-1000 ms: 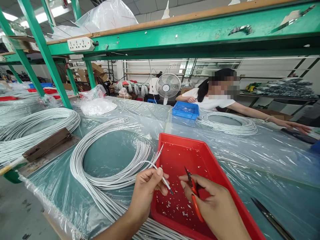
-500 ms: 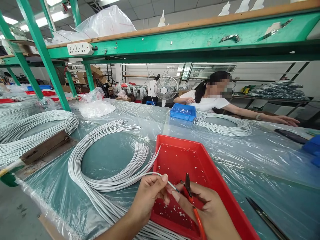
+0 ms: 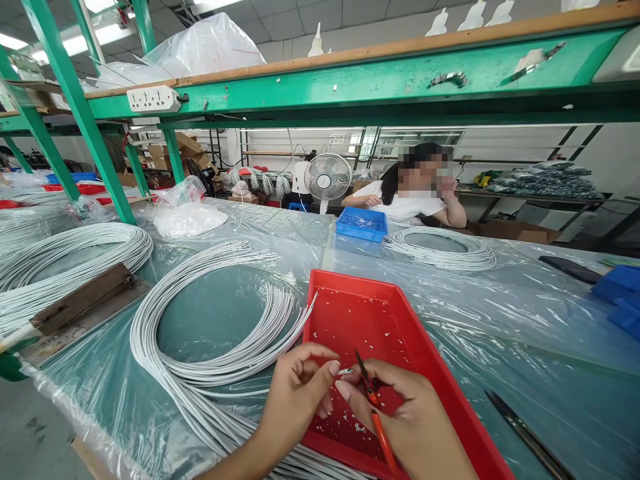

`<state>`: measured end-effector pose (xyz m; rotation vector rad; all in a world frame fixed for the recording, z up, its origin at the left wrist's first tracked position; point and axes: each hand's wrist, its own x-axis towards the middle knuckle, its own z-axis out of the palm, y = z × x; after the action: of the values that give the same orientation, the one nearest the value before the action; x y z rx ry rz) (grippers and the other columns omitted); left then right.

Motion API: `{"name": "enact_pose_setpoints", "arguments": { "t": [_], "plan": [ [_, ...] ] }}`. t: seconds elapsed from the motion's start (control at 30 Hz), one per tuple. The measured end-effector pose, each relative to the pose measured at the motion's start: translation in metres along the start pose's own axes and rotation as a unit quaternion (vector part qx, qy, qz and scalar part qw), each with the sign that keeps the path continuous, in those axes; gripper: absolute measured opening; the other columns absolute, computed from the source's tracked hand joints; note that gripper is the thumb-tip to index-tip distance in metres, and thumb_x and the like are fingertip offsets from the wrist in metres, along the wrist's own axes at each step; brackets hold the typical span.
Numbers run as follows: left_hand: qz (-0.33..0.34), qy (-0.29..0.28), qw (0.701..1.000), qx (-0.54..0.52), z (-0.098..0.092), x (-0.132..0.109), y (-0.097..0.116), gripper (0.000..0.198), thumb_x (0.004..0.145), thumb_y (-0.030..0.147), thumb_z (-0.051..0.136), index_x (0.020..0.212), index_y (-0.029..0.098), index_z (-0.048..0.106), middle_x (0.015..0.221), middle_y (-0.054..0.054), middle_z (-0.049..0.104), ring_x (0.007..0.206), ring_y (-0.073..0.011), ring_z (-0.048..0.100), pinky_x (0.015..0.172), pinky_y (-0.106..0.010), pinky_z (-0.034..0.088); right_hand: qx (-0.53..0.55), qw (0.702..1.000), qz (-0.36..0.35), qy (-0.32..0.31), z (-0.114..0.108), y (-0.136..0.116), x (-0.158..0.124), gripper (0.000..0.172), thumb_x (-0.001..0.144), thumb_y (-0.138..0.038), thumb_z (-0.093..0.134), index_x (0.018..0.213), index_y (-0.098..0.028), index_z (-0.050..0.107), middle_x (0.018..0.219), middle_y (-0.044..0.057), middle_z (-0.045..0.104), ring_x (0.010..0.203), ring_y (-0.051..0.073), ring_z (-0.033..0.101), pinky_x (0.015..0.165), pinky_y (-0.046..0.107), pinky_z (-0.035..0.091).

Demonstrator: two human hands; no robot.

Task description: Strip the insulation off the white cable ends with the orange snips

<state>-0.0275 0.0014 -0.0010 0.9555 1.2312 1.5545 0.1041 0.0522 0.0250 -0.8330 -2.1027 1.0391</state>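
My left hand (image 3: 295,393) pinches the end of a thin white cable (image 3: 345,371) over the near edge of a red tray (image 3: 430,373). My right hand (image 3: 405,417) grips small orange-handled snips (image 3: 373,403), their dark blades right at the cable tip. The two hands nearly touch. A big coil of white cables (image 3: 200,360) lies on the plastic-covered table to the left of the tray, its ends fanning toward my left hand. White scraps speckle the tray floor.
Another cable coil (image 3: 65,260) and a brown metal jig (image 3: 85,300) lie at left. Across the table a person in white sits behind a blue tray (image 3: 361,223) and a third coil (image 3: 440,248). A fan (image 3: 327,177) stands behind; a dark tool (image 3: 525,433) lies at right.
My hands have come together and nearer to me, the snips meeting the cable tip. The person opposite pulled the outstretched arm back and raised a hand to the face.
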Motion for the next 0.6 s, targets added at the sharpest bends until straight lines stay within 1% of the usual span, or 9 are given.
{"name": "enact_pose_setpoints", "arguments": {
  "t": [0.07, 0.1, 0.17, 0.27, 0.33, 0.4, 0.47, 0.53, 0.6],
  "plan": [
    [0.008, -0.034, 0.998, 0.049, 0.000, -0.003, 0.001, 0.034, 0.081, 0.044, 0.052, 0.075, 0.011, 0.062, 0.045, 0.003, 0.048, 0.039, -0.0068, 0.042, 0.040, -0.017, 0.036, -0.007, 1.000, 0.000, 0.001, 0.000, 0.003, 0.001, 0.019, 0.072, -0.027, 0.060, 0.058, -0.017, 0.053, 0.054, -0.002, 0.050, 0.052, 0.013, 0.046, 0.050, 0.021, 0.039],
    [0.023, -0.041, 0.996, 0.074, -0.001, -0.005, 0.002, 0.035, 0.083, 0.042, 0.050, 0.074, 0.011, 0.065, 0.048, 0.002, 0.050, 0.042, -0.0077, 0.044, 0.043, -0.018, 0.037, -0.012, 1.000, -0.002, 0.007, 0.000, 0.003, 0.001, 0.020, 0.072, -0.027, 0.061, 0.057, -0.017, 0.052, 0.053, -0.003, 0.048, 0.051, 0.012, 0.044, 0.049, 0.020, 0.038],
    [0.080, -0.034, 0.987, 0.136, -0.002, -0.008, 0.004, 0.032, 0.085, 0.036, 0.049, 0.077, 0.012, 0.068, 0.055, -0.001, 0.054, 0.051, -0.0105, 0.048, 0.049, -0.020, 0.040, -0.016, 1.000, -0.008, 0.024, 0.000, 0.003, 0.001, 0.021, 0.073, -0.029, 0.060, 0.058, -0.017, 0.051, 0.054, -0.003, 0.046, 0.051, 0.012, 0.043, 0.048, 0.020, 0.037],
    [0.194, -0.013, 0.950, 0.245, -0.004, -0.012, 0.008, 0.023, 0.084, 0.026, 0.051, 0.087, 0.014, 0.070, 0.067, -0.005, 0.059, 0.062, -0.0143, 0.052, 0.058, -0.023, 0.042, 0.000, 0.999, -0.007, 0.039, 0.000, 0.002, 0.001, 0.021, 0.074, -0.031, 0.060, 0.061, -0.016, 0.054, 0.056, -0.002, 0.048, 0.053, 0.012, 0.045, 0.048, 0.020, 0.039],
    [0.242, -0.004, 0.927, 0.287, -0.005, -0.013, 0.008, 0.021, 0.083, 0.021, 0.052, 0.091, 0.015, 0.070, 0.075, -0.007, 0.059, 0.068, -0.0155, 0.054, 0.062, -0.025, 0.042, 0.018, 0.999, 0.001, 0.044, 0.000, 0.001, 0.000, 0.020, 0.073, -0.031, 0.061, 0.061, -0.016, 0.056, 0.056, -0.002, 0.050, 0.053, 0.013, 0.047, 0.048, 0.019, 0.040],
    [0.268, 0.004, 0.921, 0.283, -0.006, -0.012, 0.007, 0.019, 0.082, 0.016, 0.053, 0.090, 0.014, 0.070, 0.082, -0.009, 0.061, 0.073, -0.0161, 0.056, 0.066, -0.025, 0.044, 0.029, 0.998, 0.004, 0.052, 0.000, -0.001, 0.000, 0.017, 0.070, -0.030, 0.064, 0.063, -0.016, 0.058, 0.056, -0.001, 0.053, 0.053, 0.013, 0.049, 0.049, 0.019, 0.042],
    [0.278, 0.013, 0.926, 0.253, -0.005, -0.012, 0.005, 0.017, 0.081, 0.013, 0.053, 0.088, 0.012, 0.069, 0.083, -0.010, 0.064, 0.073, -0.0153, 0.059, 0.066, -0.023, 0.045, 0.025, 0.998, -0.002, 0.059, 0.000, -0.002, 0.000, 0.014, 0.069, -0.028, 0.066, 0.065, -0.016, 0.060, 0.056, -0.001, 0.056, 0.052, 0.014, 0.051, 0.049, 0.019, 0.044],
    [0.286, 0.030, 0.929, 0.232, -0.003, -0.012, 0.003, 0.015, 0.080, 0.011, 0.055, 0.087, 0.012, 0.068, 0.076, -0.008, 0.067, 0.066, -0.0133, 0.059, 0.061, -0.021, 0.046, 0.016, 0.997, -0.019, 0.070, -0.001, -0.003, 0.000, 0.012, 0.069, -0.027, 0.066, 0.067, -0.016, 0.062, 0.059, 0.000, 0.061, 0.054, 0.014, 0.055, 0.051, 0.020, 0.047],
    [0.295, 0.049, 0.926, 0.232, -0.002, -0.012, 0.002, 0.013, 0.078, 0.010, 0.057, 0.085, 0.012, 0.069, 0.069, -0.006, 0.067, 0.057, -0.0112, 0.057, 0.054, -0.019, 0.044, 0.013, 0.996, -0.039, 0.084, -0.002, -0.004, 0.000, 0.011, 0.070, -0.027, 0.065, 0.069, -0.016, 0.063, 0.064, 0.002, 0.065, 0.056, 0.015, 0.059, 0.053, 0.020, 0.049]
  ]
}}
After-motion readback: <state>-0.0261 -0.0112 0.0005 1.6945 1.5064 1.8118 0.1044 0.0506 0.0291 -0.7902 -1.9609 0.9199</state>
